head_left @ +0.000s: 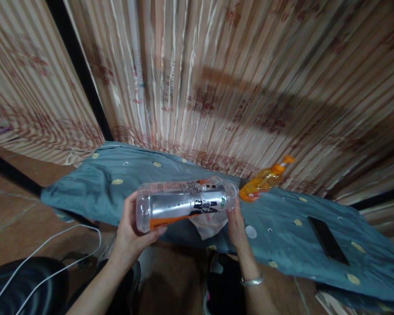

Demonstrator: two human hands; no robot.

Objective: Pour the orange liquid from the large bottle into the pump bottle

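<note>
A clear plastic drink bottle (180,204) with a silver, black and orange label lies sideways between my hands, its neck to the right. My left hand (131,229) grips the base end, thumb along the near side. Around the neck end is my right hand (236,223), its fingers mostly hidden behind the bottle. Whether a cap is on the neck I cannot make out. Beneath the bottle, a white tissue-like sheet (210,226) lies on the blue-green cloth. Just right of the neck stands a pump bottle (261,183) of orange liquid, appearing tilted in view.
The blue-green patterned cloth (282,227) covers a long narrow surface. On it are a black phone (328,239) and a small white disc (250,232). A striped curtain (197,87) hangs behind, with a dark pole (80,70) at left. A white cable (59,238) loops at lower left.
</note>
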